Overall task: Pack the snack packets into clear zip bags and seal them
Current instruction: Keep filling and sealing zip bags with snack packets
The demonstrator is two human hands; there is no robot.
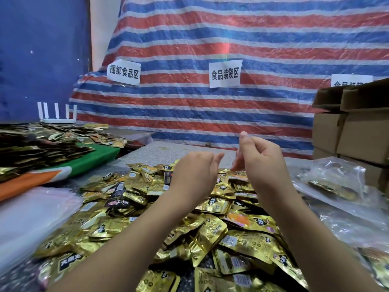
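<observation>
Table, grey speckled top, carrying one large heap of gold foil snack packets, a few black ones mixed in, spread from the near edge to mid-table. Above the heap, two bare forearms reach forward. Left hand: fingers curled inward, thumb tip pointing toward the other hand; whether anything is pinched in it cannot be told. Right hand: raised slightly higher, thumb upright, fingers bent as if pinching; something faint and clear may lie between the hands, but it is too transparent to confirm. To the right, filled clear zip bags lying on crumpled plastic, gold packets visible inside. To the left, a stack of flat empty clear bags, blurred. Further left, a second table with a green and orange cloth and more dark and gold packets. A white router with upright antennas stands behind it. Cardboard boxes stacked at right. Backdrop: striped red, white and blue tarpaulin with paper signs fixed to it.
</observation>
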